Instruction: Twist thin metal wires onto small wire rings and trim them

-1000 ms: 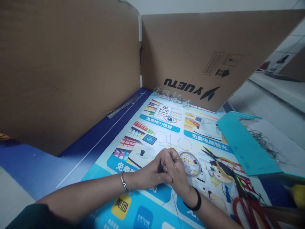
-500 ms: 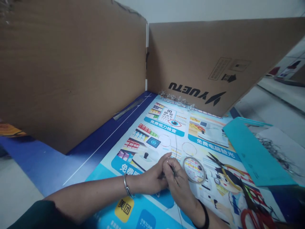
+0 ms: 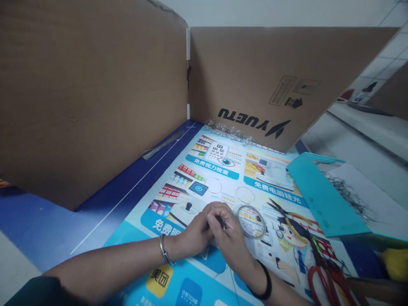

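My left hand (image 3: 196, 231), with a silver bangle at the wrist, is closed and pressed against my right hand. My right hand (image 3: 231, 242), wearing a black band, curls its fingers and thumb inward. Between them is a thin wire (image 3: 227, 223), with short bright ends poking out at the fingers; its middle is hidden in the grip. A fine dark strand (image 3: 234, 284) runs down below the right hand over the poster. Just right of the hands lies a round ring-like coil (image 3: 251, 222). Two thin wire loops lie beyond, one of them a reddish loop (image 3: 245, 195).
Yellow-handled scissors (image 3: 291, 221) and red-handled scissors (image 3: 325, 272) lie at right. Behind them is a turquoise folder (image 3: 321, 199) with a heap of wire bits (image 3: 347, 195). Cardboard panels (image 3: 248, 68) wall the back and left. Thin strips (image 3: 162, 146) lie on the printed poster (image 3: 127, 238).
The view has turned a little right. My hands have drawn closer, with the right fingers folded further in. The long strand that rose above the hands no longer shows.
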`<state>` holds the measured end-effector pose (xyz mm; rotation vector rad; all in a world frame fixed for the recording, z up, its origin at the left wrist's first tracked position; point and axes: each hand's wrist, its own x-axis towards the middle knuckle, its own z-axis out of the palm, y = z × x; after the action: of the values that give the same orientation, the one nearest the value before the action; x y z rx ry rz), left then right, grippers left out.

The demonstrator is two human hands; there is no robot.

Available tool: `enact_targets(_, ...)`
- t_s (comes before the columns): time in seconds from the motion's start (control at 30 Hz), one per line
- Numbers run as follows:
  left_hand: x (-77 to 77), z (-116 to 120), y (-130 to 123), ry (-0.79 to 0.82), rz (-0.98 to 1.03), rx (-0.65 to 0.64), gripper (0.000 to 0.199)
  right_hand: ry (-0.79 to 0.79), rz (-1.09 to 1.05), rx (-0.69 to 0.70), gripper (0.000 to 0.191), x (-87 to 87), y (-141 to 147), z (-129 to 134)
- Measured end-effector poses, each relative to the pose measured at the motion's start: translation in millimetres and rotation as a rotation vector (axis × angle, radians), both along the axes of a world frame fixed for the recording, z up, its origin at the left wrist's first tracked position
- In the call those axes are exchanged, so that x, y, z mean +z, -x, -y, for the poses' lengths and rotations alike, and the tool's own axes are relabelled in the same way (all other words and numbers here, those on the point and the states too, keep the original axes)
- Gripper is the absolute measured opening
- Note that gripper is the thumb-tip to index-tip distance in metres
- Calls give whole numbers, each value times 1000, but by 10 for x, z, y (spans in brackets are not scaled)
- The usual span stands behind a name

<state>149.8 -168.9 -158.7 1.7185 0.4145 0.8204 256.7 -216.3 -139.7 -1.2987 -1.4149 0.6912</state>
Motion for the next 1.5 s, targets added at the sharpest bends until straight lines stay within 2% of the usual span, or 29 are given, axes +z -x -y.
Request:
enact_targets(0.17,-45,-8,11,50,-1,53,37,10,26,2,13,-9,-40,-47)
enact_targets(0.3,-88,-22,37,91,-75,84,26,-12,1,8,11,31,-69,-66)
enact_targets(0.5,-69,-24,44,115,-89,-12,32,6,-6,-1,14,130,-147,-65)
enact_targets(0.63,-77,-39,51,50,-142,20,30,25,-18,1,19,239,-201,-42)
enact_targets(0.83,-53,-63,65,-67,-177,44,26,1,-89,-85,23,364,-297,-10)
enact_targets(1.03,-4,-66,85,54,-286,-33,30,-95,-174,-139,26,435,-414,-36)
enact_targets(1.27,-4,-88,106,100,-256,-25,30,-220,-185,-301,27,694,-680,21)
enact_targets(1.33,-7,-92,105,134,-213,16,29,-213,-197,-314,24,724,-756,44)
enact_targets(1.5,-19,-104,109,194,-189,244,27,-63,-148,-253,22,682,-851,47)
